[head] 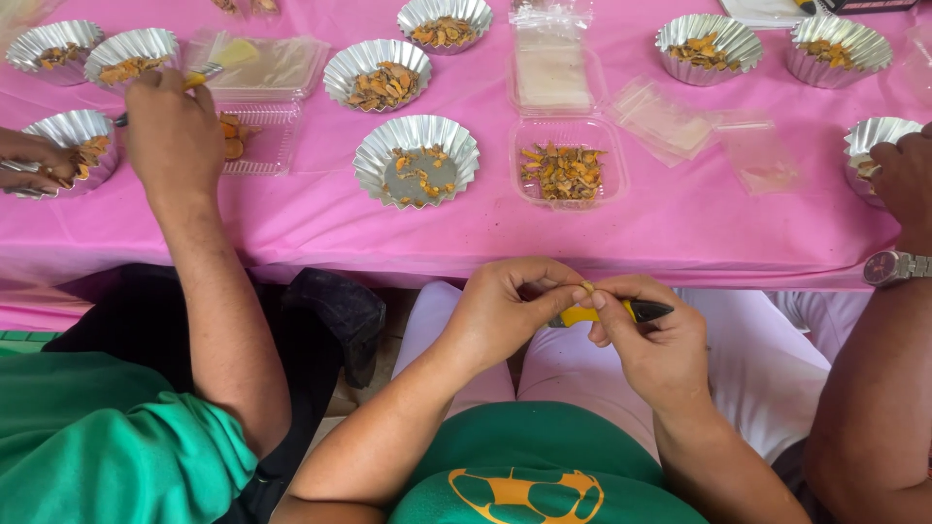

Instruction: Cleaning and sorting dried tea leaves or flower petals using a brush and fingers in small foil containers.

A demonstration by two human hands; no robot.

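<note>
Head view looks down over a pink-covered table (291, 218), with the person's two hands meeting in the lap just below its edge. The left hand (510, 306) is curled, its thumb and fingers pinched together on a small orange piece (586, 288) held up between both hands. The right hand (655, 340) is closed around a yellow-handled knife (592, 314), whose dark end pokes out at three o'clock past the knuckles; its fingertips also press on the same small piece.

At twelve o'clock from the hands, on the table, sits a fluted foil cup (416, 160) holding only a few orange scraps, and just to its three o'clock a clear plastic tray (568, 175) with a fuller heap of them. Farther back stand more foil cups with orange pieces, one of them (377, 73) at about eleven o'clock. Flat clear plastic bags (680, 121) lie at one o'clock.

At nine o'clock a neighbour in a green sleeve stretches a hand (175, 131) over the table, holding a yellow-handled tool above an open clear box (257, 136). At three o'clock another person's arm comes in, wearing a wristwatch (893, 267), the hand resting at a foil cup (874, 136) near the table's right edge.
</note>
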